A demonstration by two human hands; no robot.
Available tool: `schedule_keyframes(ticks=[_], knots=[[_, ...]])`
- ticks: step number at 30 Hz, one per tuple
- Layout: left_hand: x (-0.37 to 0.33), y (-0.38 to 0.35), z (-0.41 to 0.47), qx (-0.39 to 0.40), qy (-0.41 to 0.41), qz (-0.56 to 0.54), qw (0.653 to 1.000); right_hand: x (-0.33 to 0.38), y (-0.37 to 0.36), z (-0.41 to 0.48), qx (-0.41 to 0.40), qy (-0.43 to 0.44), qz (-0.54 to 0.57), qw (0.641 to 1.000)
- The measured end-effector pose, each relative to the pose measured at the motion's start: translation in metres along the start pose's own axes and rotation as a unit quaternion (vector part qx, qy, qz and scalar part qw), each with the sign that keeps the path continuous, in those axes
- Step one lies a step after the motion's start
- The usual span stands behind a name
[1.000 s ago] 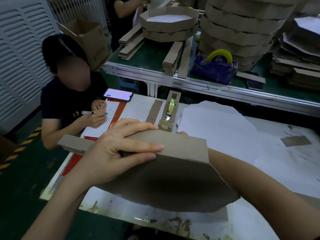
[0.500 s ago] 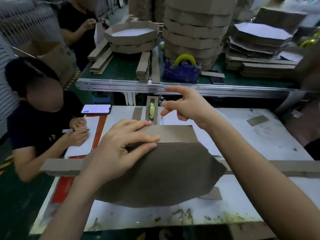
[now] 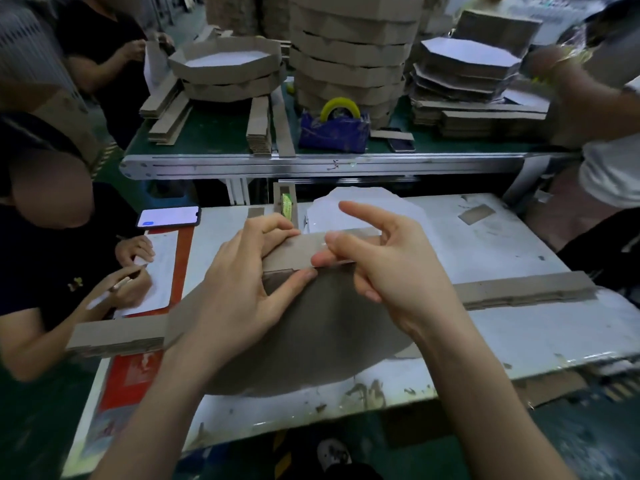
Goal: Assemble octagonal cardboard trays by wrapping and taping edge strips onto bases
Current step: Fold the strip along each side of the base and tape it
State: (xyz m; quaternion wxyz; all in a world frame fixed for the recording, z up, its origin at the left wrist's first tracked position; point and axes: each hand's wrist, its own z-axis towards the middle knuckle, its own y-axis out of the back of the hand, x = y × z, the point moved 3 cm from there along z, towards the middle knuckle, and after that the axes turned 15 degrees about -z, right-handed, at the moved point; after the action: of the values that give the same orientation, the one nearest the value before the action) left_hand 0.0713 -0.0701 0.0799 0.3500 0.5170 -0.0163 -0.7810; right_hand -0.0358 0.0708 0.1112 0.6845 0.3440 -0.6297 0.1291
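A dark brown octagonal cardboard base (image 3: 311,341) lies tilted on the white table (image 3: 519,334). A long brown edge strip (image 3: 519,292) runs under it from left to right, and one section stands upright along the base's far edge. My left hand (image 3: 242,289) grips that upright section and the base edge, thumb in front and fingers over the top. My right hand (image 3: 391,265) pinches the strip just to the right, thumb on its front face where a glint of clear tape shows, index finger raised.
A small tape dispenser (image 3: 285,202) and white octagonal sheets (image 3: 363,206) lie beyond my hands. A phone (image 3: 168,216) and a writing person (image 3: 52,265) are at the left, another person (image 3: 606,150) at the right. The far green table holds tray stacks (image 3: 346,46) and a blue dispenser (image 3: 334,133).
My right hand reached to the small tape dispenser and has come back onto the upright strip beside my left hand. The base and strip stay held by the left hand.
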Motion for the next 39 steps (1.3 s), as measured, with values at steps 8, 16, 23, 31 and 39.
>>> schedule_keyframes(ticks=[8,16,23,31,39], knots=[[-0.007,0.002,-0.006,0.039,-0.019,0.068,0.997,-0.019,-0.013,-0.022,-0.03,-0.043,0.036,0.998],[-0.01,0.002,-0.005,0.081,-0.051,0.162,0.982,-0.024,-0.017,-0.028,-0.027,-0.021,0.035,0.999],[-0.008,0.003,-0.002,0.098,-0.056,0.191,0.975,-0.032,-0.021,-0.034,-0.011,0.015,0.043,0.999],[-0.007,0.002,0.001,0.116,-0.066,0.192,0.972,-0.035,-0.018,-0.026,-0.009,0.041,0.013,0.999],[-0.007,0.002,0.004,0.12,-0.071,0.17,0.976,-0.043,-0.015,-0.025,-0.063,0.074,-0.085,0.992]])
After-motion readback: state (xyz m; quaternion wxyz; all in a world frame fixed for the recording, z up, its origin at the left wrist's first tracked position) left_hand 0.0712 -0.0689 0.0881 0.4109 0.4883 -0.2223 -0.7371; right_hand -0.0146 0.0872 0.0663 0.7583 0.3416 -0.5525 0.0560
